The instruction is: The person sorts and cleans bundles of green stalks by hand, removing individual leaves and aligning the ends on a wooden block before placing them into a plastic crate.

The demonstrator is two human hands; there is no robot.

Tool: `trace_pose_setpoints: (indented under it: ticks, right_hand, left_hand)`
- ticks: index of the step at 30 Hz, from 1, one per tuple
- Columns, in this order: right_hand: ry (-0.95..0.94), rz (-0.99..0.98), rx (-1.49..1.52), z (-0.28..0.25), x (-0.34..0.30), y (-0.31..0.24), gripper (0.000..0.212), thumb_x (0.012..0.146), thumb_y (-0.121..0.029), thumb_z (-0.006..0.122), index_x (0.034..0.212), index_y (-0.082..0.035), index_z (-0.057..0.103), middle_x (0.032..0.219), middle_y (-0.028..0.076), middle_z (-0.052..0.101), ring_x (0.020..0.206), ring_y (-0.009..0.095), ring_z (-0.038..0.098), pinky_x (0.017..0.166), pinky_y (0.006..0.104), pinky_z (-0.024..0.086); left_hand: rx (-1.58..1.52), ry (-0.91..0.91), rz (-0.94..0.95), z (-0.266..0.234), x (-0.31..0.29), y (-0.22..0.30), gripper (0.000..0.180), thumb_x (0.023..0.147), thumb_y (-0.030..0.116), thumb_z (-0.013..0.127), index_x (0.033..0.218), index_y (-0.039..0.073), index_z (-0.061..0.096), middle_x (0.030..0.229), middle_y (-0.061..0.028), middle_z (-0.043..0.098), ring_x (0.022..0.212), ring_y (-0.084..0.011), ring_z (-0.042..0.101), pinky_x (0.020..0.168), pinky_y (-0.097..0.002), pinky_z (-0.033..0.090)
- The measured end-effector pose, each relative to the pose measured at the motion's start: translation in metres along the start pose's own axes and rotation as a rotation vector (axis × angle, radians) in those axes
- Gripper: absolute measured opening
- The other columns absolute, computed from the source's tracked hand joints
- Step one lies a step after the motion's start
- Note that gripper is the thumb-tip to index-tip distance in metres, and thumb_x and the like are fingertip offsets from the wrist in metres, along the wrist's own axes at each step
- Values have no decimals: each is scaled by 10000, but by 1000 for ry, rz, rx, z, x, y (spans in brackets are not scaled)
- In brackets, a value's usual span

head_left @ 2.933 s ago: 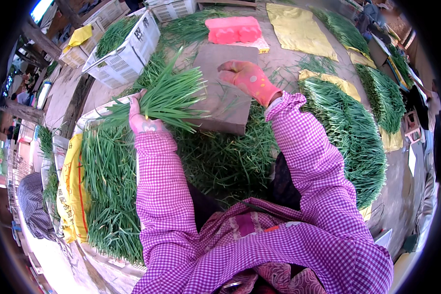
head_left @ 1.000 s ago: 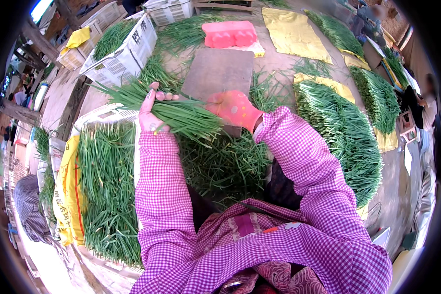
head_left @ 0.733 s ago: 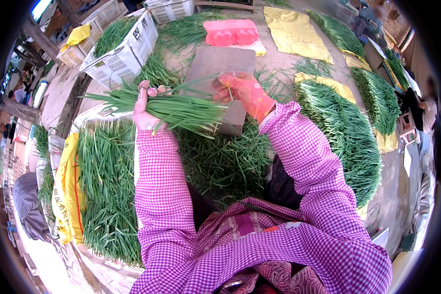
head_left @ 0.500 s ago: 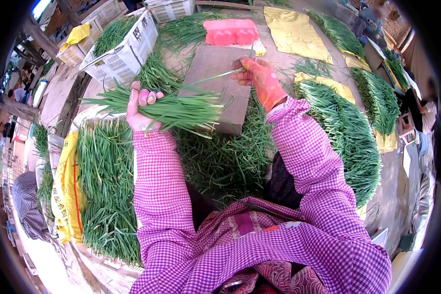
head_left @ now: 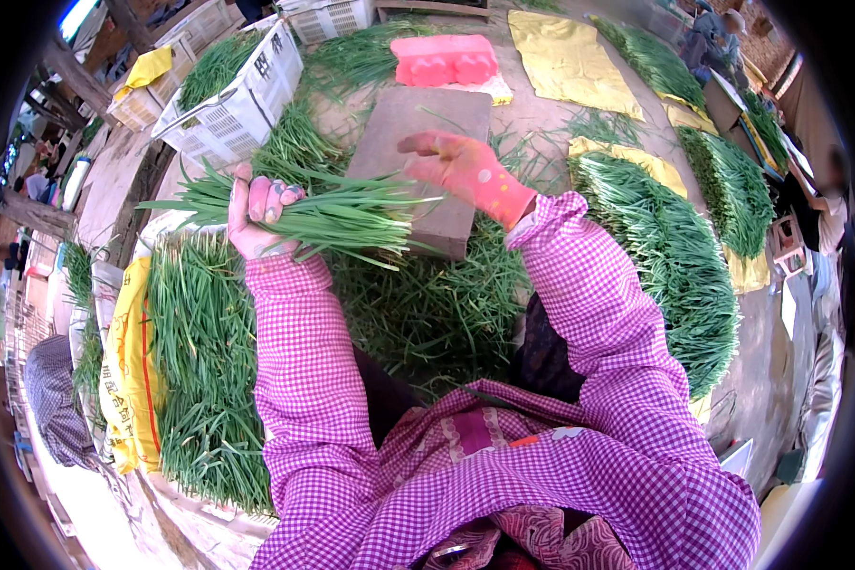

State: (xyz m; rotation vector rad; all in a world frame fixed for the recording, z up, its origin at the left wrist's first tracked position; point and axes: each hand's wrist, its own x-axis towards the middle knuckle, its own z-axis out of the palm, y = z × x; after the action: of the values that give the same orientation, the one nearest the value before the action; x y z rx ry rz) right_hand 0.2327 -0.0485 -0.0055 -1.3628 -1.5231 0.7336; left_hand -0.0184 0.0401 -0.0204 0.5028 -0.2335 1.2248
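Stalks (head_left: 351,214) lay at ten o'clock in our head view, our left hand (head_left: 256,223) clamping its fingers around them; our right hand (head_left: 465,173) held its fingers apart near twelve, over the brown slab (head_left: 446,106). Outer ones, we judged, might slip if that grip slackened.

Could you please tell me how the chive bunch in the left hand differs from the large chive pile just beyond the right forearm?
The chive bunch is small, while the chive pile is far larger. The chive bunch is gripped in the left hand; the chive pile lies on a yellow sheet. Both have long green leaves and pale ends.
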Motion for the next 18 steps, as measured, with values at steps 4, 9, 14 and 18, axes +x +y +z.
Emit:
trace_pose_setpoints:
  ticks: [4, 9, 14, 18]
  right_hand:
    - [-48, 103, -12, 23, -4, -5, 405, 786, -273, 672, 1084, -7, 610, 897, 105, 658, 837, 189, 624, 787, 294, 471]
    - [277, 218, 480, -27, 17, 13, 369, 802, -214, 654, 1065, 40, 605, 864, 79, 649, 783, 163, 611, 749, 268, 463]
    - [87, 237, 264, -22, 1, -4, 294, 819, -196, 636, 994, 40, 616, 831, 42, 641, 722, 126, 597, 713, 254, 450]
    - [-415, 173, 204, 7, -17, -30, 297, 817, -210, 639, 977, 39, 619, 825, 40, 643, 685, 116, 591, 679, 259, 453]
  left_hand:
    - [69, 47, -4, 2, -2, -4, 264, 932, 235, 412, 1039, 71, 590, 501, 92, 320, 449, -77, 338, 591, -303, 395]
    - [-30, 135, 73, -1, 1, 4, 254, 919, 238, 432, 1032, 72, 587, 506, 107, 340, 454, -75, 355, 596, -299, 396]
    - [-88, 264, 167, -17, 1, 23, 221, 904, 209, 465, 1023, 56, 572, 537, 77, 364, 491, -106, 388, 610, -339, 430]
    - [-58, 344, 157, -20, 1, 23, 240, 906, 271, 453, 984, 96, 597, 545, 67, 379, 502, -126, 396, 606, -336, 405]
